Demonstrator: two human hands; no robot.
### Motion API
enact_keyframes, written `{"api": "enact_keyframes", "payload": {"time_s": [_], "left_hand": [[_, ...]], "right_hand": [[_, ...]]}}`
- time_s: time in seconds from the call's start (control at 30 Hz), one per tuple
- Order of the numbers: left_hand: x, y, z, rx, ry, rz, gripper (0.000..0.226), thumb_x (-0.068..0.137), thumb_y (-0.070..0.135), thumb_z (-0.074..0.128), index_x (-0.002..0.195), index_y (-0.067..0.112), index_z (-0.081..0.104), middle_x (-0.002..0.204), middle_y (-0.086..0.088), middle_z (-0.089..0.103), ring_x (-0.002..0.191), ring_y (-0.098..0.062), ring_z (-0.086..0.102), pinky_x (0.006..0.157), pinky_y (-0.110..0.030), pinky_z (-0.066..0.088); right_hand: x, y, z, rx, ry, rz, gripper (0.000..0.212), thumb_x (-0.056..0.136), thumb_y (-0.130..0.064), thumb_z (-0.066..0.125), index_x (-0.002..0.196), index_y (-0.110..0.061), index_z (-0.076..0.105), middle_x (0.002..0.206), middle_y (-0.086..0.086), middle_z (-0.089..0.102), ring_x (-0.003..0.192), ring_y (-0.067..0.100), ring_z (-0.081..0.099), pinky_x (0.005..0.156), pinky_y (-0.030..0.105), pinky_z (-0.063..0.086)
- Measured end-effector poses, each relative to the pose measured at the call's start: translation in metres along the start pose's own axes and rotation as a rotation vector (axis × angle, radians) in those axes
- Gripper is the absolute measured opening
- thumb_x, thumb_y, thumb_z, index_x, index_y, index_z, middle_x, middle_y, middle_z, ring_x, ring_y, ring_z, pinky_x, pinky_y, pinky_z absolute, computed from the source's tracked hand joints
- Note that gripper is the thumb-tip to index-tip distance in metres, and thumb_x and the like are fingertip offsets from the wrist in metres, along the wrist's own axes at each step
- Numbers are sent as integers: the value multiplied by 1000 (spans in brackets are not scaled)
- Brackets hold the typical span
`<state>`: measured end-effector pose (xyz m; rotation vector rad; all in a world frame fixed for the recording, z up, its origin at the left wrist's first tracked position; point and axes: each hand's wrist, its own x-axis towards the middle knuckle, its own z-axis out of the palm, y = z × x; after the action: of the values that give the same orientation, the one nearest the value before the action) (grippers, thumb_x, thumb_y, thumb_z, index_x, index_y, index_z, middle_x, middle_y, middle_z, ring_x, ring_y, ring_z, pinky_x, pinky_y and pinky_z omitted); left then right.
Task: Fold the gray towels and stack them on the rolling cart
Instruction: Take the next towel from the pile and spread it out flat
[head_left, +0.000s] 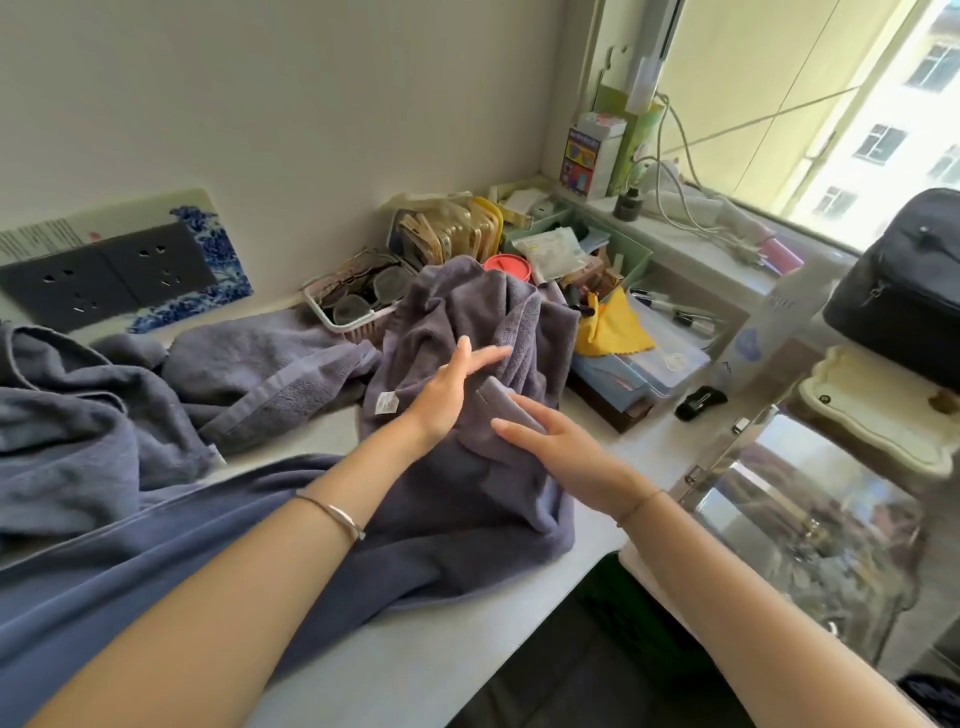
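pale countertop (447, 649) runs along a white wall to a window (831, 104) on the right, where daylight comes in. at the middle of the counter a gray towel (467, 322) stands bunched in a heap, its top leaning on the clutter behind it and its lower edge spilling toward the counter's front. both hands are at the near face of this heap. the left hand (452, 389) has its fingers straight and close together, pointing right, just right of a small white label (387, 402) sewn on the towel; whether it presses the cloth or only brushes it cannot be told. the right hand (550, 441) is just beside it, lower and to the right, fingers straight and slightly spread, lying flat on a folded corner of the same towel. neither hand curls round the cloth.

a second gray towel (260, 364) lies crumpled to the left, touching the heap, and a third gray towel (78, 415) is piled at the far left. a larger blue-gray cloth (156, 545) spreads under the left forearm. behind the heap sit a basket of glasses (358, 301), a red lid (506, 267) and a yellow cloth (613, 322). a dark socket panel (104, 275) leans on the wall, and a black bag (904, 280) sits at the far right.
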<state>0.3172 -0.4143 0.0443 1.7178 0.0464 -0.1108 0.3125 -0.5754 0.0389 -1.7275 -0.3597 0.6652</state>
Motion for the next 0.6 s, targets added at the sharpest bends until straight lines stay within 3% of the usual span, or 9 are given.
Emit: {"api": "enact_keyframes", "payload": {"time_s": [0.1,0.2,0.27,0.33,0.4,0.5,0.6], "left_hand": [[9,13,-3,24,-222,-183,73,100,51,10,113,2,63,106,-7,67,100,-11,61,82,-10,47],[14,25,-15,186,-218,-252,87,81,79,28,116,9,65,117,-4,66,112,-17,58,105,-31,38],[6,32,-31,325,-241,-261,71,83,76,29,109,20,65,111,5,67,106,-9,59,105,-33,34],[-4,32,-48,354,-383,-315,58,79,73,33,104,28,60,106,8,67,105,-7,59,105,-36,37],[-14,26,-58,330,-470,-365,61,70,74,42,115,34,55,111,6,68,112,-10,59,108,-39,38],[-13,16,-55,345,-384,-362,78,67,79,45,132,36,48,113,8,67,110,-6,59,104,-35,42],[-13,18,-42,177,-297,-336,94,63,88,41,142,39,36,135,8,55,121,-9,52,105,-33,40]], "right_hand": [[-24,-34,-23,200,-182,-7,34,94,-19,53,128,-22,58,135,-1,56,119,15,56,98,28,47],[-36,-56,-45,305,-189,4,36,94,-19,49,129,-16,58,128,12,60,111,21,60,88,27,52],[-38,-67,-55,382,-125,-4,32,94,-21,49,122,-19,65,117,10,67,100,18,65,80,26,55],[-36,-72,-60,428,-56,-12,27,91,-23,50,103,-26,74,100,3,73,85,13,68,71,22,56],[-32,-74,-60,458,-32,-11,27,92,-22,50,98,-27,76,97,2,74,82,12,69,68,22,56],[-22,-71,-51,410,-105,2,32,95,-22,47,122,-18,64,117,9,67,99,18,66,81,26,55],[-15,-77,-41,360,-168,19,34,94,-24,48,125,-21,61,121,9,65,104,20,64,87,29,54]]}}
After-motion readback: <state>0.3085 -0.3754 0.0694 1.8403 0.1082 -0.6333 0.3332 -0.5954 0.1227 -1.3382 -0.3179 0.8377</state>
